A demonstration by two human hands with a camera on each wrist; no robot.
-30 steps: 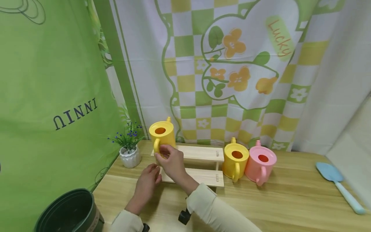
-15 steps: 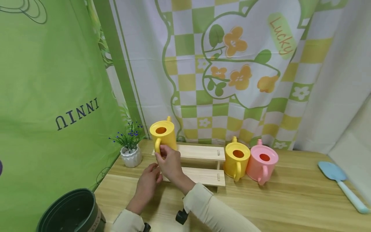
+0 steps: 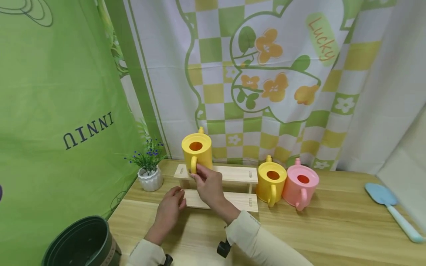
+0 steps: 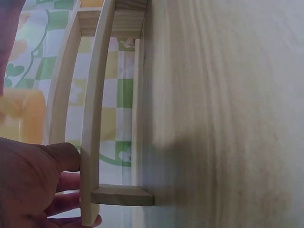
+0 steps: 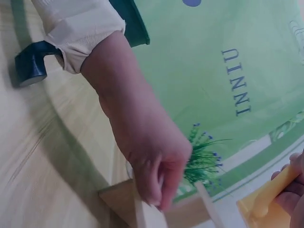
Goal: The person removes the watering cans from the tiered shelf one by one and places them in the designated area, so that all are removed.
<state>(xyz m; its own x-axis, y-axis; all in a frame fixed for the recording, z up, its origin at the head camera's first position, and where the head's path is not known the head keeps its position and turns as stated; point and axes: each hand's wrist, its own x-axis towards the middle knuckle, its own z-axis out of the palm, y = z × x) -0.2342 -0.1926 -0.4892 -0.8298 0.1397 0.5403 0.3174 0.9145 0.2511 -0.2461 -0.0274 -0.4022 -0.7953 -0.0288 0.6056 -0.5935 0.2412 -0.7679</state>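
Note:
My right hand (image 3: 209, 184) grips the handle of a yellow watering can (image 3: 204, 153), its spout toward the curtain. The can is upright and overlaps the upper board of a small two-tier wooden shelf (image 3: 233, 201) in the head view. My left hand (image 3: 169, 210) holds the left end of the lower board. In the left wrist view, the thumb and fingers (image 4: 69, 199) of that hand lie on either side of the board (image 4: 90, 118). Right of the shelf stand a second yellow watering can (image 3: 264, 184) and a pink watering can (image 3: 293, 190), handles facing me.
A white pot with a blue-flowered plant (image 3: 150, 181) stands left of the shelf. At the lower left is a dark green bucket (image 3: 111, 244). A light blue scoop (image 3: 382, 194) lies on the wooden table (image 3: 316, 236) at far right. Curtains (image 3: 166, 92) hang behind.
My right hand has carried the yellow watering can to the right, and a little higher, along the upper board, uncovering the board's left end. The left hand stays on the shelf.

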